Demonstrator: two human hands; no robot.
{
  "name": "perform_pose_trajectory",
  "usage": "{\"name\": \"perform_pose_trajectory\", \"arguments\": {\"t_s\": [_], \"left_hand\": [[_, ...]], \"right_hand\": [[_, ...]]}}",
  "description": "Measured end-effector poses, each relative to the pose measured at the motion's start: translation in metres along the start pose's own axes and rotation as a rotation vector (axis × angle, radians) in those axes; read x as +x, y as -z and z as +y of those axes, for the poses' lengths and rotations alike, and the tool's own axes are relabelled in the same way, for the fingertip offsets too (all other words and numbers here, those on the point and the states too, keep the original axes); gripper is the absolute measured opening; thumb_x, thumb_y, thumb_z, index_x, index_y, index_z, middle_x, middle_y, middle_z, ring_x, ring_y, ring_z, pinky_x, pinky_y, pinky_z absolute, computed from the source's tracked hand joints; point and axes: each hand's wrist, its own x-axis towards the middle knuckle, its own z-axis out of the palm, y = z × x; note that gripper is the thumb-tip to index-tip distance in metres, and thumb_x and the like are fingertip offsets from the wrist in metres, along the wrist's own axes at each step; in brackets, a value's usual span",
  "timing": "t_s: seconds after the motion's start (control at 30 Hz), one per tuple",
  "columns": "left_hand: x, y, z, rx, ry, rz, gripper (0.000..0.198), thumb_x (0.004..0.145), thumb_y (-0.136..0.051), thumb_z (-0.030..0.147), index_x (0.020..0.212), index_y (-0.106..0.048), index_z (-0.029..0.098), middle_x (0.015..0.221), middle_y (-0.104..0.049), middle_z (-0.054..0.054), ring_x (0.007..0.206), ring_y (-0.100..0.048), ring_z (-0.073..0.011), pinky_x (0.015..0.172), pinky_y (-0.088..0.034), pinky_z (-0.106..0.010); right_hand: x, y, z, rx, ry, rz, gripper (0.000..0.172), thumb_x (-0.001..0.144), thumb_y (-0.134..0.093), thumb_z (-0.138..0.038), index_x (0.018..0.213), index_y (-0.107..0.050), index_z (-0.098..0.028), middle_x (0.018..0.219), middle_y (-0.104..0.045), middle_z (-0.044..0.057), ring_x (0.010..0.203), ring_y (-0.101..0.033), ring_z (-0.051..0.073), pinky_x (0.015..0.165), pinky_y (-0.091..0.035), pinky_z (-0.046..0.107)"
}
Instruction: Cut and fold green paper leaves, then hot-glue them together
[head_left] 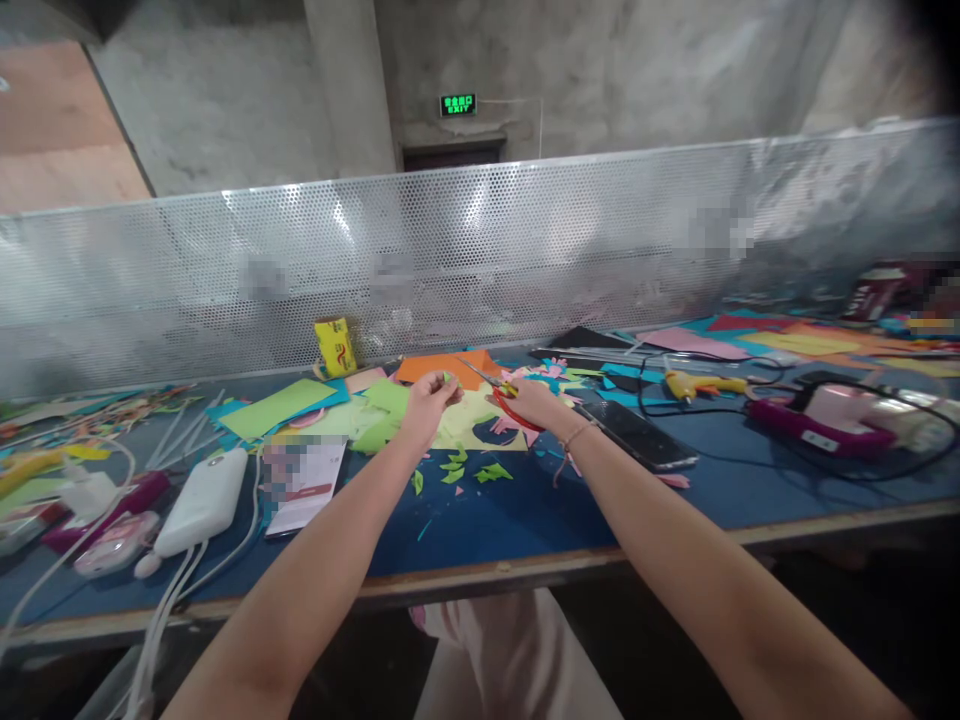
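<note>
My left hand [429, 402] is pinched on a small piece of green paper [448, 378], mostly hidden by the fingers. My right hand [534, 402] is closed around scissors [513, 410] with red handles. Their blades point up and left toward my left hand, apart from the paper. Under and behind both hands lie an orange sheet [427, 368], green paper [386, 397] and pale yellow paper [469, 432]. Cut green scraps [493, 472] are scattered on the blue tabletop [480, 530] just in front of me.
To the right are a black phone [637, 435], a yellow glue gun [705, 385] and a purple power strip [817, 425] with black cable. On the left lie a white power bank [204, 502] with cords and another phone [306, 487]. A perforated metal panel [465, 250] runs along the back.
</note>
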Motion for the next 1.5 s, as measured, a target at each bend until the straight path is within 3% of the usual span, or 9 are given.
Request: {"name": "perform_pose_trajectory", "arguments": {"t_s": [0.2, 0.3, 0.4, 0.47, 0.77, 0.97, 1.2, 1.5], "left_hand": [[0.001, 0.0, 0.0, 0.016, 0.008, 0.025, 0.025, 0.056, -0.071, 0.03, 0.067, -0.055, 0.015, 0.06, -0.054, 0.002, 0.059, -0.055, -0.0084, 0.064, -0.044, -0.024], [0.003, 0.001, -0.004, 0.022, 0.025, 0.063, 0.026, 0.053, -0.072, 0.029, 0.067, -0.056, 0.014, 0.063, -0.056, 0.001, 0.059, -0.055, -0.0085, 0.066, -0.045, -0.025], [0.004, 0.002, -0.009, 0.045, 0.014, 0.069, 0.026, 0.053, -0.072, 0.027, 0.067, -0.055, 0.014, 0.062, -0.057, 0.001, 0.059, -0.056, -0.0091, 0.067, -0.046, -0.027], [0.004, 0.002, -0.012, 0.079, 0.005, 0.048, 0.025, 0.054, -0.072, 0.027, 0.066, -0.054, 0.014, 0.061, -0.056, 0.002, 0.061, -0.058, -0.0101, 0.068, -0.047, -0.028], [0.0, -0.001, -0.018, 0.171, 0.018, 0.013, 0.023, 0.054, -0.071, 0.023, 0.071, -0.057, 0.015, 0.061, -0.059, 0.0, 0.06, -0.057, -0.011, 0.064, -0.048, -0.03], [0.001, -0.001, -0.02, 0.204, -0.001, 0.005, 0.02, 0.053, -0.072, 0.021, 0.062, -0.055, 0.015, 0.059, -0.059, 0.0, 0.058, -0.056, -0.0105, 0.062, -0.048, -0.028], [0.0, -0.004, -0.018, 0.097, 0.078, 0.072, 0.022, 0.053, -0.072, 0.019, 0.061, -0.052, 0.015, 0.056, -0.057, 0.001, 0.054, -0.055, -0.0099, 0.066, -0.047, -0.032], [-0.004, -0.01, -0.01, 0.01, 0.1, 0.042, 0.019, 0.057, -0.069, 0.017, 0.06, -0.05, 0.014, 0.057, -0.056, 0.002, 0.059, -0.056, -0.0088, 0.068, -0.046, -0.028]], "right_hand": [[0.006, -0.004, 0.004, 0.144, -0.044, 0.027, 0.042, 0.07, -0.048, -0.059, 0.071, -0.051, -0.017, 0.077, -0.06, 0.01, 0.073, -0.058, 0.021, 0.06, -0.041, 0.027], [0.007, -0.009, -0.002, 0.529, -0.08, 0.046, 0.04, 0.065, -0.055, -0.056, 0.07, -0.046, -0.017, 0.069, -0.057, 0.004, 0.065, -0.056, 0.016, 0.058, -0.042, 0.027], [0.003, -0.011, -0.015, 1.034, 0.035, 0.102, 0.039, 0.059, -0.063, -0.047, 0.074, -0.04, -0.019, 0.073, -0.055, 0.0, 0.064, -0.056, 0.012, 0.063, -0.046, 0.027], [0.0, -0.011, -0.023, 1.188, 0.108, 0.137, 0.04, 0.057, -0.066, -0.042, 0.074, -0.037, -0.02, 0.079, -0.056, 0.0, 0.067, -0.056, 0.011, 0.066, -0.047, 0.028], [-0.003, -0.009, -0.032, 1.039, 0.17, 0.2, 0.033, 0.061, -0.063, -0.036, 0.072, -0.035, -0.02, 0.075, -0.058, 0.0, 0.071, -0.058, 0.013, 0.068, -0.047, 0.029], [0.0, -0.013, -0.033, 1.032, 0.161, 0.229, 0.033, 0.058, -0.064, -0.032, 0.07, -0.035, -0.02, 0.068, -0.053, -0.002, 0.066, -0.056, 0.012, 0.065, -0.045, 0.028], [0.003, -0.013, -0.035, 1.067, 0.158, 0.198, 0.03, 0.058, -0.059, -0.023, 0.069, -0.031, -0.021, 0.065, -0.047, -0.006, 0.068, -0.057, 0.011, 0.071, -0.045, 0.027], [-0.001, -0.011, -0.034, 1.081, 0.222, 0.232, 0.032, 0.058, -0.063, -0.031, 0.071, -0.035, -0.02, 0.067, -0.049, -0.004, 0.061, -0.052, 0.01, 0.064, -0.043, 0.028]]}}
